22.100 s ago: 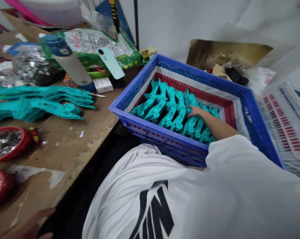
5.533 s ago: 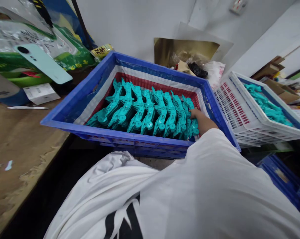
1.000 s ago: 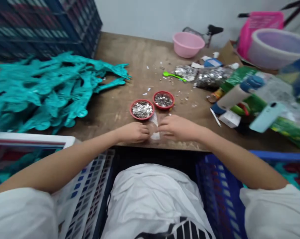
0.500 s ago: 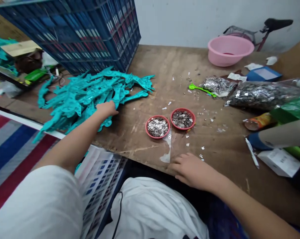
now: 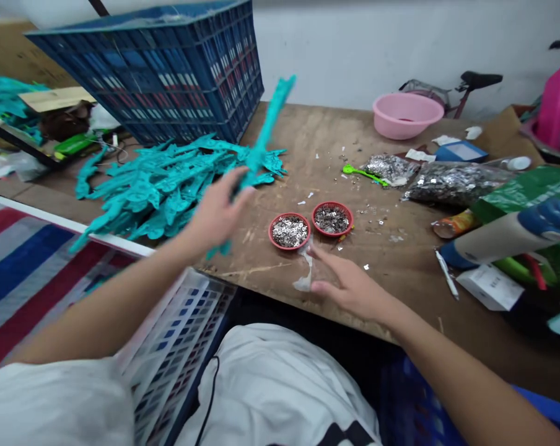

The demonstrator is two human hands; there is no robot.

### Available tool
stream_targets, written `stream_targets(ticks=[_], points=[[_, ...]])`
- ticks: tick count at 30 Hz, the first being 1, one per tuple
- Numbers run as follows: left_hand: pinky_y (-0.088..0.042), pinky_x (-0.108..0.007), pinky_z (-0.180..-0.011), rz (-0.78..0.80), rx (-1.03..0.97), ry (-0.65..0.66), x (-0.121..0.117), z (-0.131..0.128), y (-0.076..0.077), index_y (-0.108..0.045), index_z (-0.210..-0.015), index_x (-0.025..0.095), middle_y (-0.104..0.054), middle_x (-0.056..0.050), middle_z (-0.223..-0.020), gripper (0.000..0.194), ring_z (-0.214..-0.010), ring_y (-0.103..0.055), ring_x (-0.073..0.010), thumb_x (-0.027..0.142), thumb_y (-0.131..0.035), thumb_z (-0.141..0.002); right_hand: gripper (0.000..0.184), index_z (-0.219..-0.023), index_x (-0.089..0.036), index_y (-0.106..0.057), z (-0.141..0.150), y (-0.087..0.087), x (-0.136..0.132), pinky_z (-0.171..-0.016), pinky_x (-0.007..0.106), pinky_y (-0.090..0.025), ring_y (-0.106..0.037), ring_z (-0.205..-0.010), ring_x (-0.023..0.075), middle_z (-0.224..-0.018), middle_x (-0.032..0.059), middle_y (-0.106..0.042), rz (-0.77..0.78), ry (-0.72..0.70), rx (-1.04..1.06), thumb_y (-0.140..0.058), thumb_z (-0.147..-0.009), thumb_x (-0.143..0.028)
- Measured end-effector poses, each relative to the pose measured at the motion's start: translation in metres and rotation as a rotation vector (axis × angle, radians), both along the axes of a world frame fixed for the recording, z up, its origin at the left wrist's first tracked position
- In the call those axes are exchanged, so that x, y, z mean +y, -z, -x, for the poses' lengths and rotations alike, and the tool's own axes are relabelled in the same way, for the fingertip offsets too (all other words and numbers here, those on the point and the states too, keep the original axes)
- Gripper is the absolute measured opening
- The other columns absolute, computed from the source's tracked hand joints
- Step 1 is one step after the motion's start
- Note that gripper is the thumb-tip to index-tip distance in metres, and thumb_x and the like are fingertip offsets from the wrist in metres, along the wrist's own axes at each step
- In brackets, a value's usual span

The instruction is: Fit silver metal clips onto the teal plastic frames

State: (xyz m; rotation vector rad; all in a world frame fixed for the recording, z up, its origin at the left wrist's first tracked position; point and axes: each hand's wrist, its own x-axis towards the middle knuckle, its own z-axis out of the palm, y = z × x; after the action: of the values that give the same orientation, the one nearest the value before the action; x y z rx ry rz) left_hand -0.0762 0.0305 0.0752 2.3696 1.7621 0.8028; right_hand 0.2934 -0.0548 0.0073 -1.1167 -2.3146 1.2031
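Holding a long teal plastic piece (image 5: 261, 145) up in our left hand (image 5: 217, 217) at 11 o'clock, fingers closed round it, slightly blurred; our right hand (image 5: 349, 288) at 1 o'clock, fingers spread, grips nothing. A loose heap of teal pieces (image 5: 168, 179) remains at 10 o'clock on the wooden table (image 5: 401, 303).

Teal plastic pieces (image 5: 159, 176), red dishes (image 5: 287, 248)

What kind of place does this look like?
Probably a small manual assembly workshop: a heap of teal plastic parts lies on a worn wooden workbench beside a blue plastic crate, and small red dishes hold small silvery metal pieces.
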Motion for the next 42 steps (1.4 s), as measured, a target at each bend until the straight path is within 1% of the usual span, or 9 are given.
stream_targets(ticks=[3, 6, 9, 12, 16, 22, 27, 34, 42], points=[[-0.070, -0.059, -0.137, -0.042, 0.045, 0.195, -0.073, -0.080, 0.046, -0.057, -0.190, 0.018, -0.080, -0.023, -0.177, 0.073, -0.166, -0.078, -0.0429, 0.062, -0.060, -0.132, 0.125, -0.214, -0.035, -0.025, 0.005, 0.008, 0.000, -0.158, 0.074, -0.045, -0.053, -0.193, 0.0454, -0.209, 0.0188, -0.052, 0.060, 0.012, 0.271, -0.052, -0.117, -0.109], [-0.076, -0.058, -0.122, -0.085, 0.144, 0.389, -0.120, -0.124, 0.081, -0.034, -0.202, 0.008, -0.078, -0.035, -0.172, 0.091, -0.160, -0.082, -0.0477, 0.051, -0.065, -0.128, 0.106, -0.204, -0.030, -0.050, 0.013, 0.009, 0.002, -0.159, 0.068, -0.045, -0.061, -0.185, 0.0446, -0.193, 0.0187, -0.069, -0.001, 0.070, 0.384, -0.053, -0.122, -0.098], [-0.080, -0.052, -0.109, -0.074, 0.171, 0.451, -0.145, -0.115, 0.090, -0.001, -0.207, 0.006, -0.077, -0.036, -0.174, 0.118, -0.158, -0.084, -0.0468, 0.050, -0.072, -0.125, 0.069, -0.175, -0.023, -0.077, 0.011, 0.003, 0.011, -0.151, 0.065, -0.055, -0.075, -0.164, 0.0423, -0.171, 0.0177, -0.084, -0.087, 0.105, 0.371, -0.060, -0.127, -0.070], [-0.080, -0.046, -0.108, -0.142, 0.293, 0.630, -0.155, -0.084, 0.081, -0.036, -0.202, 0.011, -0.090, -0.025, -0.157, 0.086, -0.144, -0.092, -0.0383, 0.040, -0.070, -0.128, 0.041, -0.158, -0.022, -0.080, 0.003, -0.005, 0.019, -0.121, 0.052, -0.075, -0.089, -0.125, 0.0327, -0.140, 0.0126, -0.093, 0.034, 0.056, 0.223, -0.065, -0.125, -0.040], [-0.071, -0.050, -0.137, -0.243, 0.547, 0.916, -0.144, -0.061, 0.076, -0.080, -0.175, 0.020, -0.087, -0.019, -0.172, 0.049, -0.166, -0.082, -0.0356, 0.025, -0.071, -0.127, 0.028, -0.150, -0.023, -0.080, 0.010, -0.003, 0.020, -0.082, 0.031, -0.071, -0.087, -0.087, 0.0226, -0.115, 0.0063, -0.096, 0.250, 0.173, -0.034, -0.066, -0.126, -0.021], [-0.044, -0.078, -0.159, 0.069, 0.852, 0.914, -0.081, -0.071, 0.107, -0.062, -0.199, 0.024, -0.042, -0.021, -0.211, 0.088, -0.200, -0.039, -0.0515, 0.028, -0.090, -0.115, 0.030, -0.140, -0.017, -0.095, 0.029, 0.021, 0.028, -0.104, 0.030, -0.068, -0.095, -0.123, 0.0300, -0.134, 0.0150, -0.100, 0.067, 0.167, -0.512, -0.069, -0.125, -0.017], [-0.053, -0.065, -0.154, 0.266, 0.902, 0.944, -0.040, -0.075, 0.129, -0.054, -0.203, 0.022, -0.042, -0.019, -0.211, 0.087, -0.198, -0.043, -0.0494, 0.034, -0.083, -0.122, 0.037, -0.148, -0.012, -0.097, 0.014, 0.031, 0.043, -0.116, 0.049, -0.068, -0.087, -0.150, 0.0487, -0.160, 0.0296, -0.090, 0.027, 0.255, -0.691, -0.073, -0.124, -0.027], [-0.055, -0.066, -0.150, 0.254, 0.725, 0.965, -0.036, -0.064, 0.155, -0.052, -0.204, 0.023, -0.046, -0.021, -0.210, 0.091, -0.194, -0.050, -0.0518, 0.050, -0.083, -0.124, 0.043, -0.152, -0.020, -0.099, -0.018, 0.032, 0.051, -0.117, 0.050, -0.072, -0.094, -0.133, 0.0411, -0.149, 0.0184, -0.097, -0.175, 0.480, -0.536, -0.069, -0.122, -0.027], [-0.067, -0.049, -0.128, 0.135, 0.707, 1.071, -0.018, -0.077, 0.111, -0.083, -0.168, 0.017, -0.088, -0.016, -0.168, 0.043, -0.158, -0.082, -0.0390, 0.030, -0.062, -0.133, 0.033, -0.136, -0.022, -0.103, -0.018, 0.044, 0.137, -0.133, 0.064, -0.067, -0.090, -0.139, 0.0454, -0.142, 0.0188, -0.097, -0.342, 0.506, -0.522, -0.079, -0.113, -0.025]])
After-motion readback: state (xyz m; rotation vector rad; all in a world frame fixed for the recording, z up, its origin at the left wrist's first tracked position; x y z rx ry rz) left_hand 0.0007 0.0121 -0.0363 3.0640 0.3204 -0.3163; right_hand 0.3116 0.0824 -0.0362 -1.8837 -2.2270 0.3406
